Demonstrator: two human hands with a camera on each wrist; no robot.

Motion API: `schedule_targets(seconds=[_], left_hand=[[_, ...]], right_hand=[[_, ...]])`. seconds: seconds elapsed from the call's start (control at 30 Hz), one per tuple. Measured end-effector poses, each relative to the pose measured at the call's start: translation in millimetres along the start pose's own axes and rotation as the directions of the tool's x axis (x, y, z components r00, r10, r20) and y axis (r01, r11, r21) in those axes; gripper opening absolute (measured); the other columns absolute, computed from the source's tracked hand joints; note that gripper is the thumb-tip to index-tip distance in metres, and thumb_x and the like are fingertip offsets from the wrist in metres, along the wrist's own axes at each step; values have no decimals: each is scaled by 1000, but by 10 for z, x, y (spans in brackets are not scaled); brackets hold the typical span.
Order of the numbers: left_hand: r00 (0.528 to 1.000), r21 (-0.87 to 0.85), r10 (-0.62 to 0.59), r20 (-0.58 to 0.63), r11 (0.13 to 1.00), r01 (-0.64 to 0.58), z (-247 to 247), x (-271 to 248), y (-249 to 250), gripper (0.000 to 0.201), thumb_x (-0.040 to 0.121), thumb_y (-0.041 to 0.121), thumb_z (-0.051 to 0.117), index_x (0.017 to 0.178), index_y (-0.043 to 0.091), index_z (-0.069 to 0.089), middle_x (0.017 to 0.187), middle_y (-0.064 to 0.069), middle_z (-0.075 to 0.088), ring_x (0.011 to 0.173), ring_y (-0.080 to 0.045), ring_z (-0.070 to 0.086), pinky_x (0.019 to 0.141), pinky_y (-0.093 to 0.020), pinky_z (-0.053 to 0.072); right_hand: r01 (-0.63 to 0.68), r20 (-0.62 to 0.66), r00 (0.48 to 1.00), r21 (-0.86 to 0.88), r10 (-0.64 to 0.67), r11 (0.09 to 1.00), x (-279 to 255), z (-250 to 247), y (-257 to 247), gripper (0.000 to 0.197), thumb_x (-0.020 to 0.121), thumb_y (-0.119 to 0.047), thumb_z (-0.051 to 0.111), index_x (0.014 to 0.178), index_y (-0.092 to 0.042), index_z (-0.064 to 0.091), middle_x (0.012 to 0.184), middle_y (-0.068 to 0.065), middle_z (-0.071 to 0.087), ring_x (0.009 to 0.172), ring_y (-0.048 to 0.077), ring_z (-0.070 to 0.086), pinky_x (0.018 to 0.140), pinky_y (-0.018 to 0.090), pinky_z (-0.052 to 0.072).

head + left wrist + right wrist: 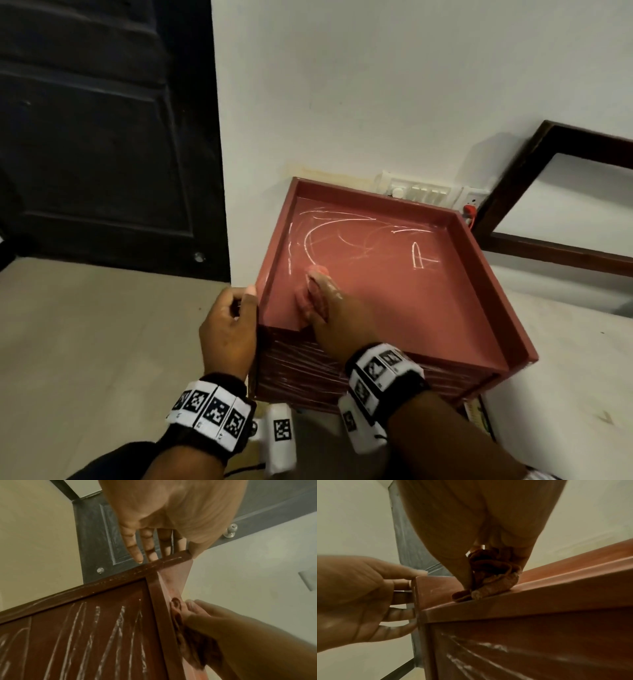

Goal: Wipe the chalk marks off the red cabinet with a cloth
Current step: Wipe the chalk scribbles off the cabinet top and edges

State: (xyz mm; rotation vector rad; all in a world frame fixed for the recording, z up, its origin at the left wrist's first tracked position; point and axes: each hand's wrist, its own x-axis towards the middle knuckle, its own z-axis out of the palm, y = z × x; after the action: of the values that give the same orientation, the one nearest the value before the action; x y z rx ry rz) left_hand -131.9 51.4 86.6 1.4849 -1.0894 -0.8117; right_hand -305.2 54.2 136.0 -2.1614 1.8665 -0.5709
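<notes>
The red cabinet (488, 274) has a raised rim around its top. White chalk marks (322, 233) curve across the far part of the top, and chalk streaks (102, 635) run over its front panel. My right hand (325, 291) grips a bunched reddish cloth (310, 298) and presses it on the top near the front left corner. In the right wrist view the cloth (489, 574) is crumpled under the palm with chalk dust on it. My left hand (245, 301) holds the front left corner, thumb over the rim and fingers (399, 597) against the left side.
A dark door (102, 137) stands to the left, with beige floor (85, 325) below it. The cabinet backs onto a white wall (376, 85) with a switch panel (418, 193). A dark wooden frame (513, 192) leans at the right above a white surface (565, 377).
</notes>
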Motion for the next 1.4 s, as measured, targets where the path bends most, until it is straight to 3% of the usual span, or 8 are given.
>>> schedule_targets(seconds=[0.4, 0.53, 0.67, 0.83, 0.97, 1.07, 1.2, 1.4], left_hand=[[972, -126, -126, 197, 980, 152, -167, 225, -115, 33, 107, 43, 52, 95, 27, 77, 96, 9, 79, 98, -13, 74, 96, -47, 58], [957, -152, -173, 234, 966, 212, -207, 197, -49, 37, 109, 42, 44, 99, 34, 79, 100, 20, 79, 99, -6, 74, 99, -43, 56], [951, -178, -181, 249, 957, 229, -223, 170, 3, 44, 111, 40, 38, 100, 34, 80, 98, 21, 80, 94, -1, 74, 97, -41, 56], [946, -220, -250, 208, 930, 294, -212, 175, -42, 43, 108, 46, 44, 92, 30, 81, 94, 10, 81, 101, -16, 74, 99, -47, 56], [939, -253, -267, 216, 914, 317, -194, 208, -51, 43, 109, 38, 44, 91, 30, 82, 95, 10, 82, 100, -15, 75, 95, -42, 56], [941, -255, -258, 219, 916, 310, -186, 226, -73, 45, 109, 37, 45, 85, 36, 84, 96, 14, 82, 97, -12, 75, 93, -40, 55], [953, -229, -224, 204, 935, 269, -167, 261, -132, 29, 102, 43, 59, 86, 36, 83, 93, 15, 81, 95, -11, 75, 93, -42, 57], [959, -239, -179, 221, 943, 231, -193, 238, -140, 28, 98, 40, 68, 80, 21, 78, 85, 2, 80, 94, -22, 75, 88, -44, 58]], right_hand=[[-115, 130, 984, -33, 119, 993, 925, 150, -391, 68, 86, -22, 61, 149, -18, 36, 144, -1, 53, 124, 20, 55, 104, 28, 45], [-108, 100, 991, 233, 87, 966, 381, 63, -388, 50, 85, -19, 69, 133, -23, 56, 103, -14, 67, 82, 3, 65, 73, 17, 54], [-152, -17, 973, 707, 231, 691, -58, -32, -463, 51, 83, -22, 74, 131, -33, 58, 94, -5, 75, 79, 9, 74, 68, 27, 61], [97, -141, 989, 399, -43, 912, 81, 184, -732, 43, 89, -11, 62, 129, -29, 62, 98, -10, 74, 69, 1, 67, 62, 12, 53], [25, -148, 989, 304, 21, 952, 451, 191, -686, 32, 88, -12, 63, 116, -26, 71, 86, -14, 70, 62, -11, 60, 53, 2, 44], [-66, -142, 983, 317, 116, 946, 892, 130, -538, 34, 85, -8, 63, 112, -26, 73, 83, -9, 73, 56, -3, 62, 51, 10, 49], [-131, -133, 976, 270, 172, 954, 1487, 85, -434, 41, 81, -7, 63, 113, -30, 73, 108, -6, 75, 97, 14, 70, 84, 21, 55], [-132, -92, 983, 229, 156, 965, 1520, 52, -384, 47, 78, -6, 65, 115, -34, 72, 112, -7, 73, 95, 14, 69, 84, 25, 56]])
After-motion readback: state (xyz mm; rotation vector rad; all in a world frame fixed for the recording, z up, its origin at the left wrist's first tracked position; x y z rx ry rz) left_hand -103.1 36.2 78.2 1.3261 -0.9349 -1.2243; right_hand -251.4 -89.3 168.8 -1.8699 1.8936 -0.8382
